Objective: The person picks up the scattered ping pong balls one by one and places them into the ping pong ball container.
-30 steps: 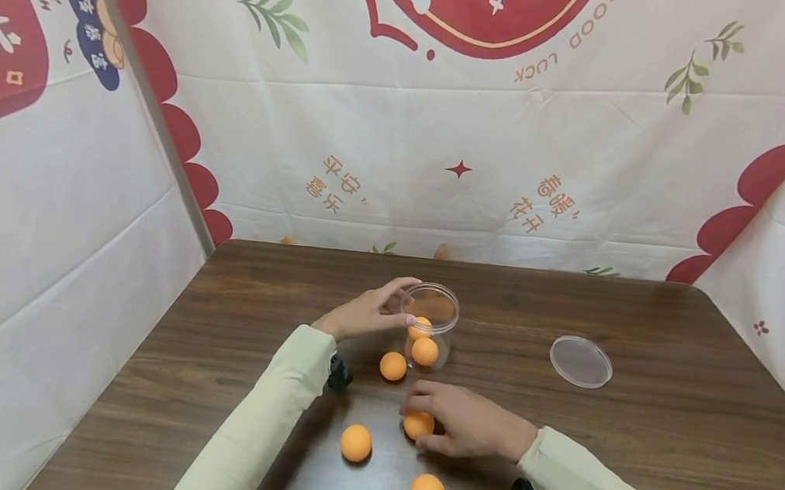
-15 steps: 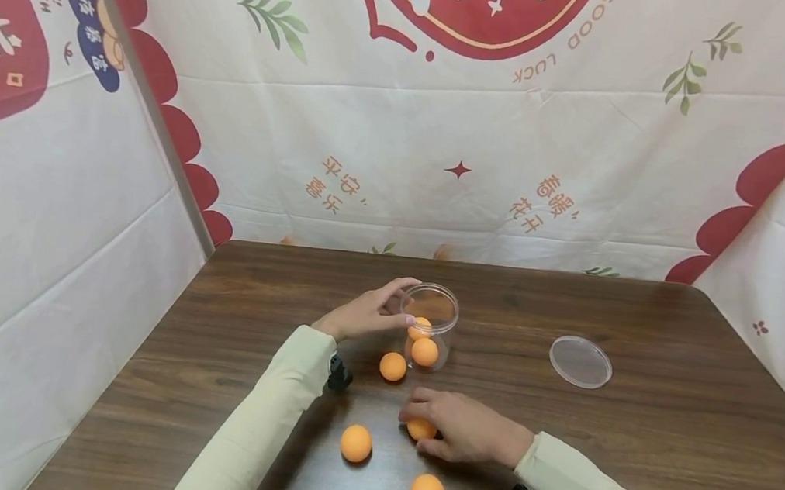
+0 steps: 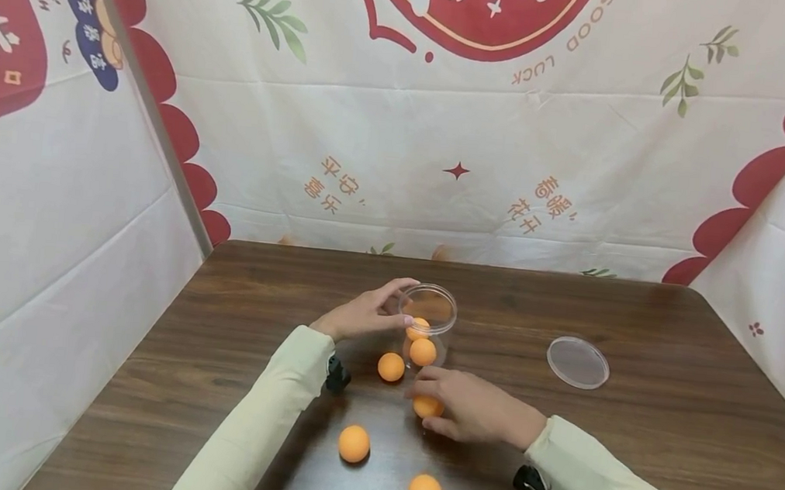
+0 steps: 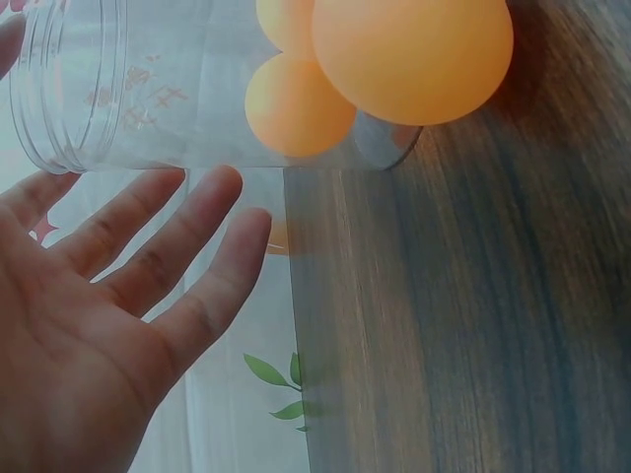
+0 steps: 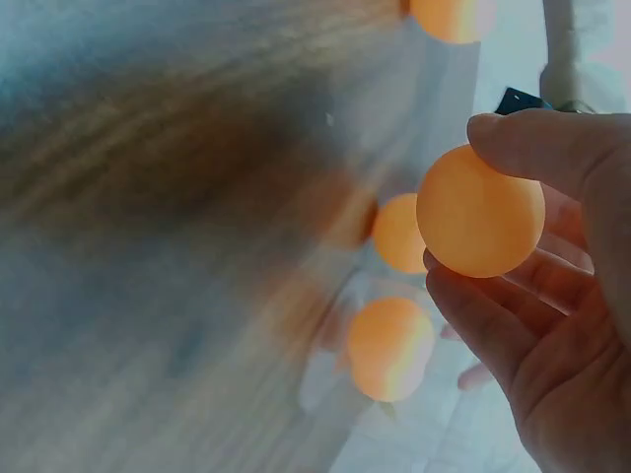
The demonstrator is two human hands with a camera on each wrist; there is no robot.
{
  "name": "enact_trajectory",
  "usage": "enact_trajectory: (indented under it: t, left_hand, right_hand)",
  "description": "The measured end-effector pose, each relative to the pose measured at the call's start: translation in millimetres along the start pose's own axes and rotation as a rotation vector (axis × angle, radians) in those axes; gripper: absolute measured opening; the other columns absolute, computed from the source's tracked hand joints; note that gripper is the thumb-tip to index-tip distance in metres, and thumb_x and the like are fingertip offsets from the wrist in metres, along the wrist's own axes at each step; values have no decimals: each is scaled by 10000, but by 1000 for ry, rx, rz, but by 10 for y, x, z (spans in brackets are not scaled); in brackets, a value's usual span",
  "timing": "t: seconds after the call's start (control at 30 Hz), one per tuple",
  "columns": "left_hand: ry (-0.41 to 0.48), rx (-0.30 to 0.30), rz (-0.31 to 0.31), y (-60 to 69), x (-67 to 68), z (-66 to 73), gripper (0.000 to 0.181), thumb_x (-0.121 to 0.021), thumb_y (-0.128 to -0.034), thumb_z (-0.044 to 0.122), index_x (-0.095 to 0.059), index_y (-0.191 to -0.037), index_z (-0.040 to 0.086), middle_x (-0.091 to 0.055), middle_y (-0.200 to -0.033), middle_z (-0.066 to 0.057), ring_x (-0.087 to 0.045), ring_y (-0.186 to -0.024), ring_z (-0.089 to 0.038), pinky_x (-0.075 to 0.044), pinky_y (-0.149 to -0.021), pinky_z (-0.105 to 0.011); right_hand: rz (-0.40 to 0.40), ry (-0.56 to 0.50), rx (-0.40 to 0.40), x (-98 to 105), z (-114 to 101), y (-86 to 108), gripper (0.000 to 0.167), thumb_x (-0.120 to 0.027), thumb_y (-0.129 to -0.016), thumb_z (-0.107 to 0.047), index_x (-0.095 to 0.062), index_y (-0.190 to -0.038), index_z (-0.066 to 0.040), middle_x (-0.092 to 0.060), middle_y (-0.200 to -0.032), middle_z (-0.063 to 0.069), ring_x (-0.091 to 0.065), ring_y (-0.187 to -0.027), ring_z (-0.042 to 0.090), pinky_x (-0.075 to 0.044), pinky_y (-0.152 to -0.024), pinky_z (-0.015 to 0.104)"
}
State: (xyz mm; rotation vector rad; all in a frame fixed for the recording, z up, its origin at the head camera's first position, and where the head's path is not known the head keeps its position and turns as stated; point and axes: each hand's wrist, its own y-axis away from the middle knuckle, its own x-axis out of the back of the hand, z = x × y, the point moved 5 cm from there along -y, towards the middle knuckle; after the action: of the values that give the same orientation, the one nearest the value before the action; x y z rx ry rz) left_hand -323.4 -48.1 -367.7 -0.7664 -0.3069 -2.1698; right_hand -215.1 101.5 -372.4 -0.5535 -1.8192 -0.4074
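Brown wood-grain table (image 3: 510, 341); white backdrop cloth (image 3: 402, 129) reads "GOOD LUCK", side cloth (image 3: 60, 200) "RICH!! RICH" | left hand (image 3: 367, 314) grips clear plastic jar (image 3: 439, 339) near rim | right hand (image 3: 475, 408) pinches orange ping-pong ball (image 3: 428, 408), jar's near side

Since half a second ago, your right hand (image 3: 479, 408) has moved up the lower middle of the head view, bringing along the orange ball (image 3: 428, 407) pinched between thumb and fingers; both now sit closer to the clear jar (image 3: 443, 344).
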Motion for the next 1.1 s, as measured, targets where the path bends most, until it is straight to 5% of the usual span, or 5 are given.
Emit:
enact_trajectory:
  t: [0.33,0.57,0.8,1.1]
  left_hand:
    - [21,19,-1,16,-5,-50,625,-575,-948,340,-259,-1485,281,-488,-1367,-164,-577,-1073,-213,-475,-929,-401]
    - [11,-8,-11,-6,-8,-30,631,-570,-953,333,-253,-1491,244,-496,-1341,-178,-573,-1076,-221,-469,-938,-403]
    - [4,-2,3,-17,19,-47,627,-579,-948,330,-261,-1484,264,-514,-1317,-148,-571,-1082,-209,-463,-949,-400]
    - [22,7,-8,-16,0,-52,641,-573,-940,394,-264,-1485,258,-518,-1303,-93,-572,-1099,-213,-471,-943,-383]
  right_hand:
    - [18,14,31,189,-14,-43,317,-703,-853,-175,-645,-1160,-128,-566,-1091,-30,-520,-855,40,-495,-761,250]
    - [95,48,42,511,42,-17,304,-711,-846,-147,-640,-1141,-134,-591,-1194,40,-600,-998,151,-517,-841,344]
    - [138,40,-4,780,120,-11,319,-717,-847,-168,-650,-1157,-139,-596,-1103,-9,-566,-873,83,-501,-754,287]
    - [129,72,-21,867,190,-39,329,-720,-838,-131,-648,-1154,-79,-605,-1135,36,-595,-889,129,-516,-770,333]
